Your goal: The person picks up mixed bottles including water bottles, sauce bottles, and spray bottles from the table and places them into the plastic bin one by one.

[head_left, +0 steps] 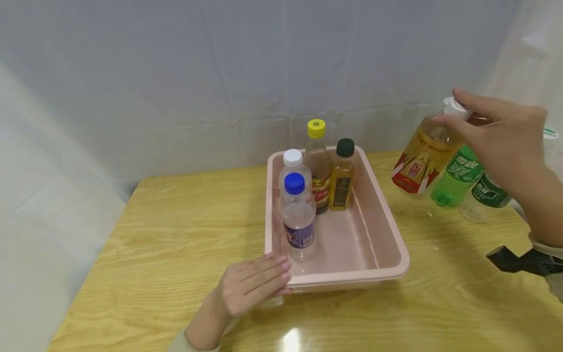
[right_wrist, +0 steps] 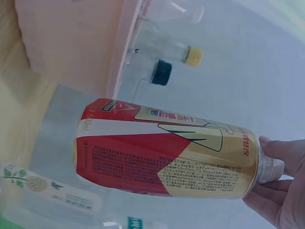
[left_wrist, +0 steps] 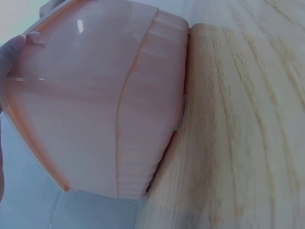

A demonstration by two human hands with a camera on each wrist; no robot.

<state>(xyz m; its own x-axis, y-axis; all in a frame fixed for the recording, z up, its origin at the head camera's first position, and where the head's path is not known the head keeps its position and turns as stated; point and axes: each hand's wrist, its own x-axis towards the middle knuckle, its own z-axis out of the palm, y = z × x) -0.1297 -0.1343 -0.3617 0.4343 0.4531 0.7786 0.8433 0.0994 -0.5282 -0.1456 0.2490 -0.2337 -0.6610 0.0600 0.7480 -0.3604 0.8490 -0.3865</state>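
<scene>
My right hand (head_left: 506, 137) pinches a bottle with a red and gold label (head_left: 424, 159) by its white-capped neck. The bottle hangs tilted in the air, right of the pink plastic basin (head_left: 389, 230). In the right wrist view the same bottle (right_wrist: 167, 148) shows its whole label, thumb and fingers at the neck. My left hand (head_left: 257, 283) rests with straight fingers on the basin's near left corner. Inside the basin stand a blue-capped bottle (head_left: 299, 220), a white-capped bottle (head_left: 292, 159), a yellow-capped bottle (head_left: 316, 146) and a dark-capped bottle of amber liquid (head_left: 342, 178).
On the table's right side stand a green bottle (head_left: 457, 178) and a clear bottle with a dark green label (head_left: 488, 193), partly behind my right hand. A white-and-green cap (head_left: 551, 133) shows beyond the wrist. The wooden table (head_left: 198, 220) meets a pale wall covering (head_left: 176, 88).
</scene>
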